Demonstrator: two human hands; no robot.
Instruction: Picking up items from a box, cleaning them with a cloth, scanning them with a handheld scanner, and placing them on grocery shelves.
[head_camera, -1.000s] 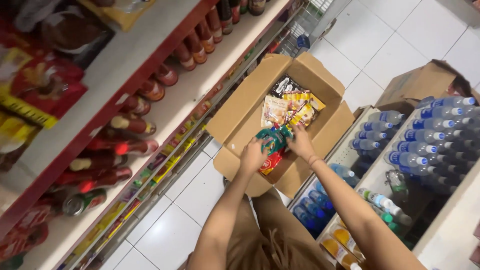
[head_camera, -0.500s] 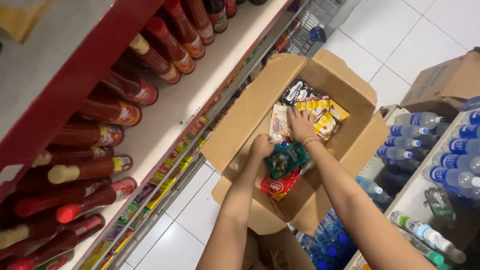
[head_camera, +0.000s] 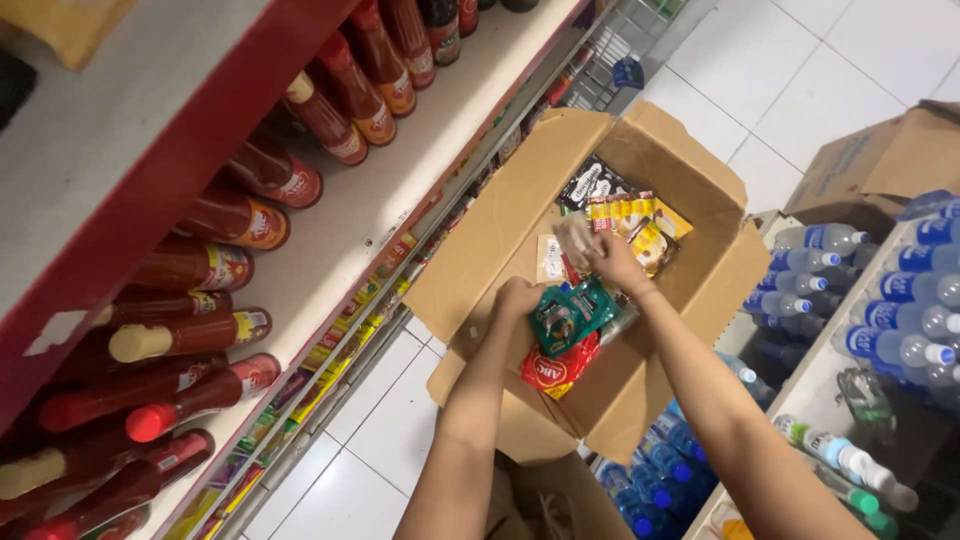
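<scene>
Both my arms reach down into an open cardboard box (head_camera: 500, 240) standing on the white tile floor. My left hand (head_camera: 518, 297) grips a bunch of sachet packs (head_camera: 565, 335), green ones on top and red ones hanging below. My right hand (head_camera: 610, 258) is deeper in the box, closed on a pale packet (head_camera: 574, 238) among yellow and black sachets (head_camera: 625, 215). The two hands are close together, roughly a hand's width apart.
A red-edged shelf (head_camera: 230, 130) on the left holds rows of red sauce bottles (head_camera: 235, 215). Lower shelves carry small goods. Packs of water bottles (head_camera: 880, 300) fill the right side. Another cardboard box (head_camera: 880, 155) sits at the far right, and a wire basket (head_camera: 630, 40) lies beyond.
My view has dropped lower and closer to the box. My right hand has moved from the green packs to a pale packet deeper inside; my left hand keeps the green and red sachets.
</scene>
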